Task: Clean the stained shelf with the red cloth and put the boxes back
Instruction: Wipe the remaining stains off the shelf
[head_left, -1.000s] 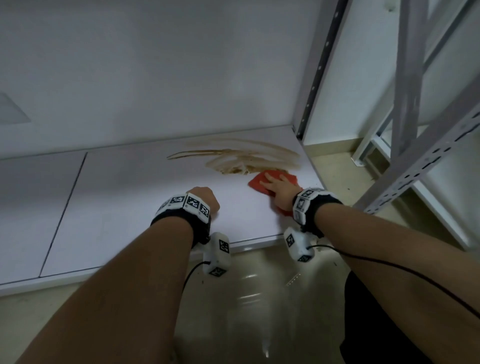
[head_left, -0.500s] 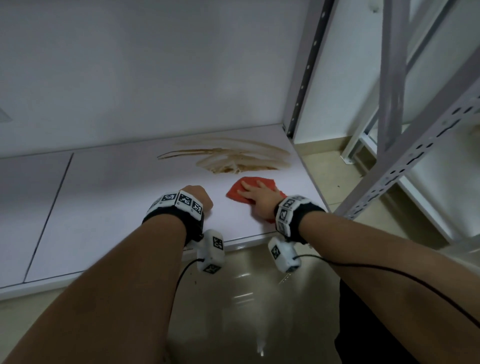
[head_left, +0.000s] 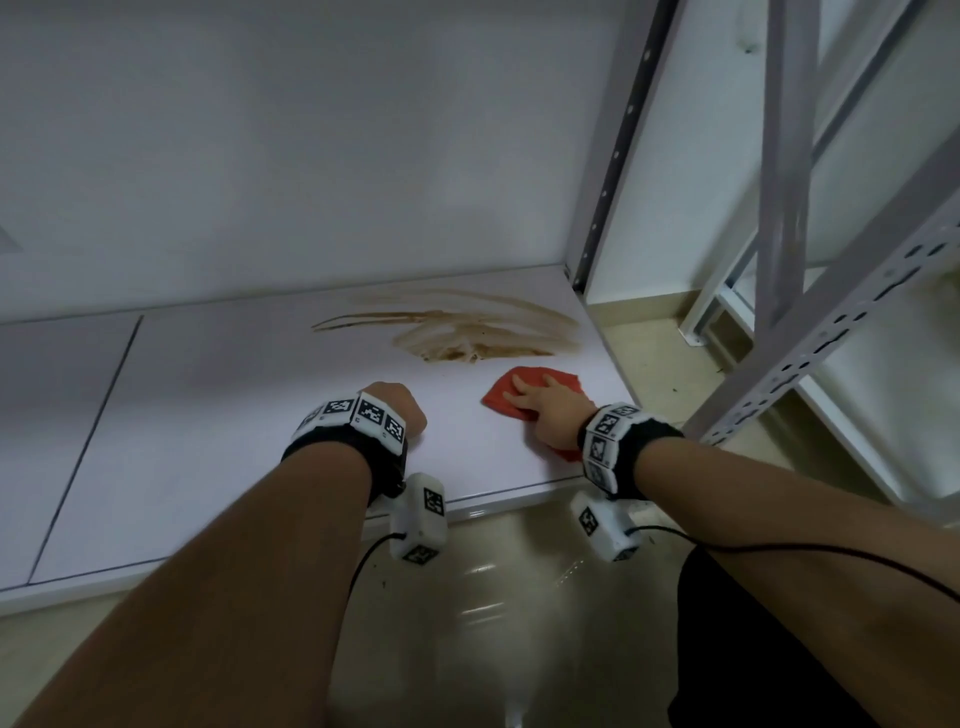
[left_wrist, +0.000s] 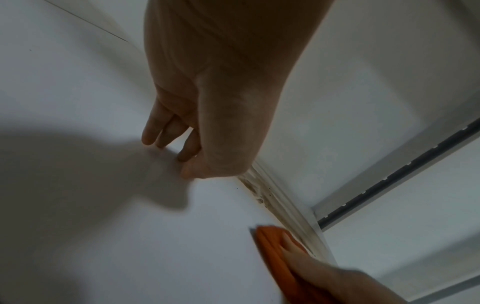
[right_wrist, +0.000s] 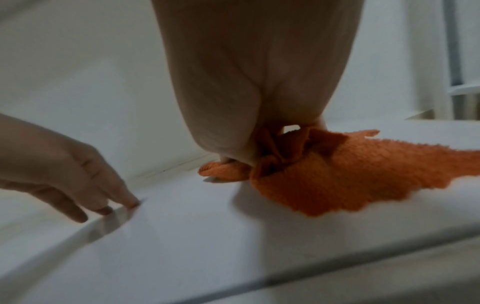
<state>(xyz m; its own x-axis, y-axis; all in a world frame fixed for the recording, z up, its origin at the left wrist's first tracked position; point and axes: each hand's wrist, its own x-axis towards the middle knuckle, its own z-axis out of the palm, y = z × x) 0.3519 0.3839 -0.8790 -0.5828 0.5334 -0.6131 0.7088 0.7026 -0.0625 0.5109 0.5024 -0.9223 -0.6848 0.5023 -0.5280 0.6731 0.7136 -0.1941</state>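
A white shelf board (head_left: 234, 415) carries a brown smeared stain (head_left: 467, 332) near its right back corner. The red cloth (head_left: 501, 397) lies just in front of the stain, near the shelf's right front edge. My right hand (head_left: 545, 410) presses flat on it with fingers spread; in the right wrist view the cloth (right_wrist: 337, 174) is bunched under the palm. My left hand (head_left: 400, 408) is left of the cloth and holds nothing. Its straight fingertips (left_wrist: 161, 142) touch the bare shelf. No boxes are in view.
A grey upright post (head_left: 618, 140) stands at the shelf's right back corner. A second rack with a perforated beam (head_left: 831, 322) stands on the right. A seam (head_left: 93, 431) splits the shelf boards at left. A glossy floor (head_left: 493, 597) lies below the front edge.
My right hand has drawn the cloth back from the stain's edge toward the shelf's front. The left hand has stayed in place on the shelf.
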